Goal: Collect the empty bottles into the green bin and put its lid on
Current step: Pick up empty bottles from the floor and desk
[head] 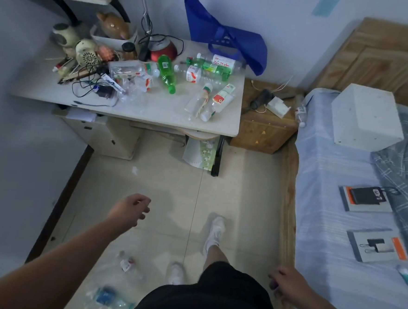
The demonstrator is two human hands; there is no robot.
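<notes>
Several empty plastic bottles lie scattered on the white desk (153, 109) ahead, among them a green bottle (166, 73) and a clear bottle with a red label (220, 100). More crushed bottles lie on the floor near my feet: a clear one (127, 263) and a blue-labelled one (106, 296). Another small bottle (301, 113) rests by the bed corner. My left hand (131, 209) is stretched forward over the floor, fingers loosely curled and holding nothing. My right hand (285, 284) hangs by the bed edge, empty. No green bin or lid is in view.
A blue bag (228, 37) leans on the wall behind the desk. A wooden nightstand (263, 127) stands right of the desk. The bed (339, 212) with a white box (365, 117) lines the right side. Cables and small appliances clutter the desk's left end.
</notes>
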